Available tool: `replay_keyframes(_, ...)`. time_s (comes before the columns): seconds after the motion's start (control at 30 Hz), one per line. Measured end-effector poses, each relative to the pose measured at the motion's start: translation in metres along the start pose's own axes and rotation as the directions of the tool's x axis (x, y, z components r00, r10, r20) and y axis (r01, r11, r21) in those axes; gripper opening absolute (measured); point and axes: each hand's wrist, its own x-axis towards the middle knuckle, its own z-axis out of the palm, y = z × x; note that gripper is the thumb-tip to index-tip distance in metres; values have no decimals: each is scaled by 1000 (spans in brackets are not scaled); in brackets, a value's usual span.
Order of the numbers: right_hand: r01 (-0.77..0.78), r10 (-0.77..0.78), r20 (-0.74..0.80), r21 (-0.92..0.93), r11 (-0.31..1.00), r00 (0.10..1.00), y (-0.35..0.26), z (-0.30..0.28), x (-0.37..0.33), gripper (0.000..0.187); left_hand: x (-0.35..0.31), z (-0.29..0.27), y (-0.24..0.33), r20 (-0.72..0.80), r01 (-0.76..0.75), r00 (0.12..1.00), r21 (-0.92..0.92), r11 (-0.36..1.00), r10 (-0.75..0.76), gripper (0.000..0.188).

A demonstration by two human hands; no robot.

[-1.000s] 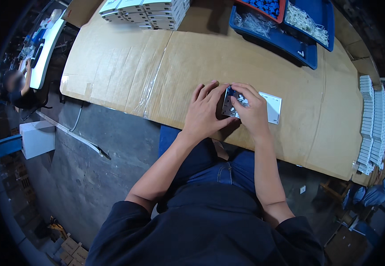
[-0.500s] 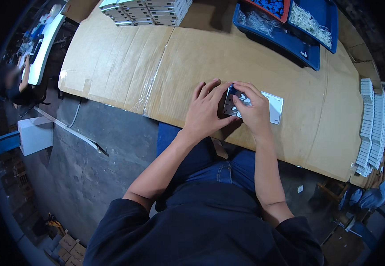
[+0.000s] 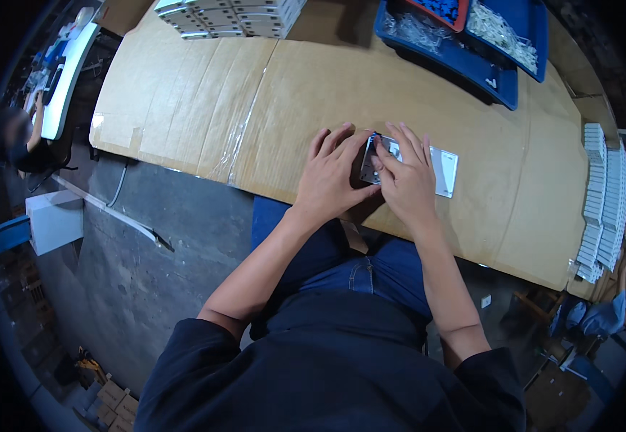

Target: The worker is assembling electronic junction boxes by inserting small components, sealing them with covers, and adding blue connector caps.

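A small square white plastic housing lies near the table's front edge, between my hands. Small pale parts sit inside it, and a blue piece shows at its far left corner. My left hand is curved round the housing's left side, thumb at the near edge and fingertips by the far corner. Over the housing, my right hand has its thumb and index finger bent in close to the blue piece, the other fingers stretched away. What lies under those two fingertips is hidden. Just right of the housing is a flat white plate, partly behind my right hand.
Blue trays at the far right hold clear and white small parts; a red tray holds blue pieces. White housings are stacked at the far left, with more rows along the right edge. Cardboard covers the table.
My right hand's outer fingers have straightened and lifted from the housing's far edge, while thumb and index finger stay over it. The left hand keeps its hold. The whole view has shifted slightly.
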Motion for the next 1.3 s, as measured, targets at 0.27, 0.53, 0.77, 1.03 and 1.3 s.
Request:
replay_keyframes(0.27,-185,174,69,216,959,982,51,-66,-32,55,-3,8,-14,-152,77,982,-232,970,-115,75)
replay_keyframes(0.53,-394,339,236,247,885,911,69,-91,-53,60,1,1,7,-86,7,996,109,994,2,90)
replay_keyframes(0.77,-437,493,78,595,674,867,104,-84,-63,30,-2,6,5,-107,-5,994,34,999,8,86)
replay_keyframes(1.03,-475,537,-278,262,840,797,110,-57,-56,47,-6,3,2,-156,7,988,-87,996,-21,86)
replay_keyframes(1.3,-374,364,-300,23,927,882,85,-40,-58,68,-11,1,-2,-192,-93,981,-270,958,41,82)
